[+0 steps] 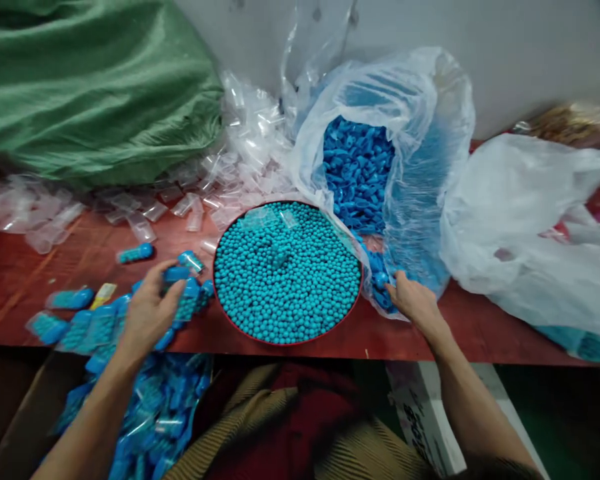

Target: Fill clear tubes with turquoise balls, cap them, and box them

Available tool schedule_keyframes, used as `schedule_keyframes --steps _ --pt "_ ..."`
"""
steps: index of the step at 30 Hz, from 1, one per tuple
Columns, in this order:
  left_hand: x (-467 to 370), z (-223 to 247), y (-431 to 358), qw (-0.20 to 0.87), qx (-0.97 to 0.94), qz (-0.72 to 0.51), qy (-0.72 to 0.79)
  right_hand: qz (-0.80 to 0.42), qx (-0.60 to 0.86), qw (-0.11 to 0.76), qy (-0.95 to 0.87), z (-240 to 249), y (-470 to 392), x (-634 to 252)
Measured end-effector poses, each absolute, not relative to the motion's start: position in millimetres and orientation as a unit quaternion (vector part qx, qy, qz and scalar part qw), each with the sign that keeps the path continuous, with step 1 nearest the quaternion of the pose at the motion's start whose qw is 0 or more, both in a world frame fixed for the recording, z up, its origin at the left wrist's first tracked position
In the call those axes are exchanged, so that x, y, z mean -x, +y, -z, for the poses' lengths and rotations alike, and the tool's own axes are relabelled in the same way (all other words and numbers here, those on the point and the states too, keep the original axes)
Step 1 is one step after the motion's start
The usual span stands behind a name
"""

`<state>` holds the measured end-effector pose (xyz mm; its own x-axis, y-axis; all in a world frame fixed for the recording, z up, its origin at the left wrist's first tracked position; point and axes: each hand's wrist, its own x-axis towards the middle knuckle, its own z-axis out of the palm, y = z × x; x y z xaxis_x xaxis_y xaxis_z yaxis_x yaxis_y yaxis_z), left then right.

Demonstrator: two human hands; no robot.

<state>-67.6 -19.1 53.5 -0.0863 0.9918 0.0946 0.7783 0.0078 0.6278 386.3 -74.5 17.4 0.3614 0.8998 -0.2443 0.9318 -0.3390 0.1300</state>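
Note:
A round red-rimmed container full of small turquoise balls stands at the table's front edge, a few clear pieces lying on the balls. To its left, my left hand is over blue-capped tubes filled with balls, thumb and fingers apart around a blue cap. Whether it touches that cap is unclear. On the right, my right hand has its fingertips together at the mouth of a translucent bag, beside blue caps; what its fingertips hold is too small to make out.
Clear empty tubes are heaped behind the container. A green sack fills the back left. White plastic bags lie at right. More filled tubes hang below the red table's front edge.

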Motion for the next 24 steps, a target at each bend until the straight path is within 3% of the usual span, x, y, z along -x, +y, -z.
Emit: schedule_keyframes --steps 3,8,15,19,24 --pt "101 -47 -20 0.14 -0.595 -0.214 0.762 0.109 -0.811 0.113 0.564 -6 -54 -398" --pt "122 -31 -19 0.121 -0.569 -0.205 0.787 0.193 -0.775 -0.109 0.591 10 10 -400" --pt "133 -23 -13 0.106 -0.559 -0.189 0.8 0.148 -0.74 -0.247 0.608 9 104 -396" --pt "143 -14 -4 0.039 -0.518 -0.149 0.841 0.12 -0.72 -0.294 0.616 -1 143 -399" --pt "138 -7 2 -0.038 -0.541 -0.085 0.836 0.132 -0.74 -0.293 0.591 6 175 -403"
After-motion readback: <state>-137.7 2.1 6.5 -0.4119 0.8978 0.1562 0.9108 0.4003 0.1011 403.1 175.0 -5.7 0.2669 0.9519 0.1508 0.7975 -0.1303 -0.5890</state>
